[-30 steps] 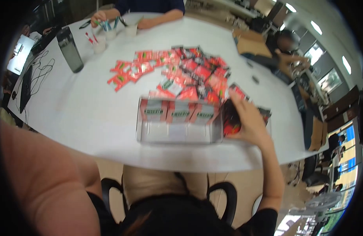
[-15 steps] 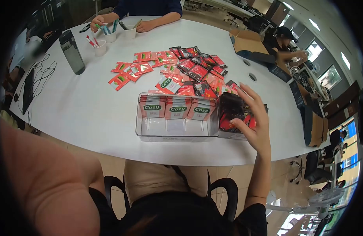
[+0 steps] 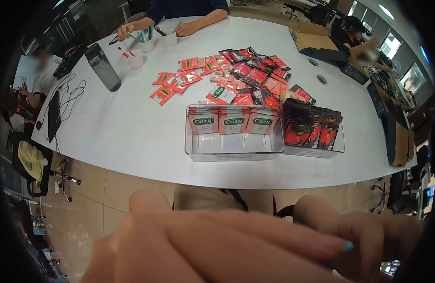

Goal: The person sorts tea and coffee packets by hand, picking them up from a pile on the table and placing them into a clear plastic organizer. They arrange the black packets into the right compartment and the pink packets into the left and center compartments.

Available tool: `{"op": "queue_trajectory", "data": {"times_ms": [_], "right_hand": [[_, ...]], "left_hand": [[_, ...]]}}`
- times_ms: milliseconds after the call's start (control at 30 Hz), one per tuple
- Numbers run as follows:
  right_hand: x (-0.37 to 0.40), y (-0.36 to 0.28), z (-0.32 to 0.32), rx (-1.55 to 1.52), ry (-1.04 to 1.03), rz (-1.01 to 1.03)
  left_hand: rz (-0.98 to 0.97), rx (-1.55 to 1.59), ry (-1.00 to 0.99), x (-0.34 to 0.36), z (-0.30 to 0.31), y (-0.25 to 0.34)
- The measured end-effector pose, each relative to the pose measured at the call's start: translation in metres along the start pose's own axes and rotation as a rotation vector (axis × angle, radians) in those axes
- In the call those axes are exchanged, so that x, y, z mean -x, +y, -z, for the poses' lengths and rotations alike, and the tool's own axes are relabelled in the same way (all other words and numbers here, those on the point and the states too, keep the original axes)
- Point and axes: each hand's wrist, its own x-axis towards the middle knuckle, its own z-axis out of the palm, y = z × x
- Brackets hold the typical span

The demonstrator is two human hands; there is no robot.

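Note:
My left hand (image 3: 203, 240) looms large and blurred across the bottom of the view, its fingers stretched to the right; a small blue spot shows at one fingertip. Close to that fingertip, my right hand (image 3: 363, 231) has its fingers bent downward, and what they may hold is hidden. Beyond both hands stands a clear plastic bin (image 3: 236, 157) with a back row of red-and-white Cozy sachets (image 3: 234, 121). Touching its right side, a second clear bin (image 3: 316, 152) holds black-and-red sachets (image 3: 314, 134). Behind them lie loose red Cozy packets (image 3: 222, 93) and loose black-and-red packets (image 3: 250, 73).
A grey water bottle (image 3: 103, 68) stands on the white table (image 3: 132, 127), left of the packets. Across the table, a person's hand (image 3: 128, 30) is at cups of pens (image 3: 147, 45). Cables (image 3: 69, 99) lie at left, open cardboard boxes (image 3: 314, 37) at right.
My right hand has left the black-and-red sachets and come down near the camera. My left hand has swung across the bottom toward it. The view has shifted, moving the table contents rightward.

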Motion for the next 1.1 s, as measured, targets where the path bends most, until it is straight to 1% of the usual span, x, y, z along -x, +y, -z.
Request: {"op": "queue_trajectory", "data": {"times_ms": [100, 200, 267, 433, 600, 667, 700, 733, 800, 833, 933, 1000, 1033, 1067, 1100], "right_hand": [[0.006, 0.007, -0.003, -0.011, 0.003, -0.027], [0.008, 0.004, -0.004, -0.051, 0.029, -0.024], [0.007, -0.013, -0.005, -0.097, 0.060, -0.007], [0.008, -0.060, -0.014, -0.228, 0.069, 0.082], [0.019, -0.073, -0.027, -0.307, -0.014, 0.191], [0.027, -0.061, -0.029, -0.189, -0.085, 0.286], [0.029, -0.047, -0.032, 0.072, -0.080, 0.443], [0.030, -0.038, -0.031, 0.334, -0.072, 0.599], [0.033, -0.044, -0.014, 0.607, -0.124, 0.857], [0.035, -0.044, -0.005, 0.744, -0.147, 0.985], [0.044, -0.023, 0.014, 0.883, -0.155, 0.886], [0.080, -0.036, 0.043, 1.063, -0.145, 0.514], [0.094, -0.038, 0.057, 1.141, -0.139, 0.320], [0.097, -0.027, 0.063, 1.295, -0.207, 0.131], [0.098, -0.016, 0.068, 1.440, -0.279, -0.066]], "left_hand": [[-0.026, 0.005, 0.051, -0.002, -0.002, 0.000], [-0.130, 0.090, 0.170, -0.005, -0.012, 0.010], [-0.208, 0.133, 0.245, -0.012, -0.019, 0.019], [-0.392, 0.208, 0.411, -0.021, -0.031, 0.031], [-0.521, 0.253, 0.494, -0.015, -0.027, 0.045], [-0.528, 0.406, 0.480, -0.003, -0.022, 0.056], [-0.480, 0.371, 0.408, 0.002, -0.017, 0.057], [-0.481, 0.296, 0.396, 0.007, -0.015, 0.053], [-0.484, 0.149, 0.373, 0.020, -0.011, 0.043], [-0.448, 0.067, 0.357, 0.028, -0.008, 0.039], [-0.435, 0.108, 0.565, 0.055, -0.011, 0.009], [-0.043, -0.100, 0.224, 0.084, 0.003, -0.005], [0.137, -0.183, -0.013, 0.092, 0.016, -0.013], [0.321, -0.265, -0.249, 0.099, 0.025, -0.021], [0.457, -0.300, -0.351, 0.104, 0.023, -0.033]]}}
